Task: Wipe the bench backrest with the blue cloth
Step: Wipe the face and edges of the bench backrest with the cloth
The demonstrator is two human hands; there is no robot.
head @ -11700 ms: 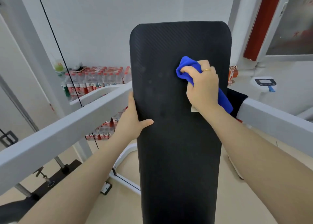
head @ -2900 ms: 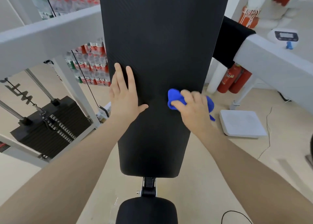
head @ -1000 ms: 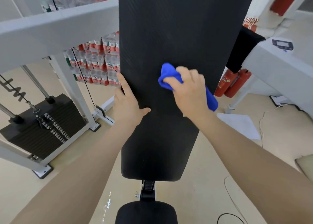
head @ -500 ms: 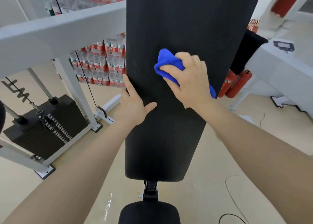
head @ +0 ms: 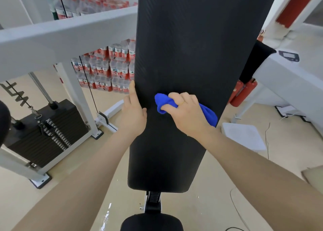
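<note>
The black padded bench backrest [head: 183,47] runs up the middle of the view, tilted away from me. My right hand [head: 187,116] grips the bunched blue cloth [head: 163,104] and presses it against the lower middle of the pad; a tail of cloth sticks out at the pad's right edge. My left hand [head: 133,112] rests on the pad's left edge, fingers straight along the side and thumb on the front face. The black seat pad [head: 152,222] shows at the bottom.
A white machine frame bar [head: 61,35] crosses on the left, with a black weight stack [head: 43,131] below it. Packs of water bottles [head: 106,70] are stacked behind. Another white bar [head: 288,77], red extinguishers [head: 243,92] and a white scale [head: 243,136] are on the right.
My right hand has slid the cloth down the pad, from higher up to the lower middle. My left hand stays on the pad's left edge.
</note>
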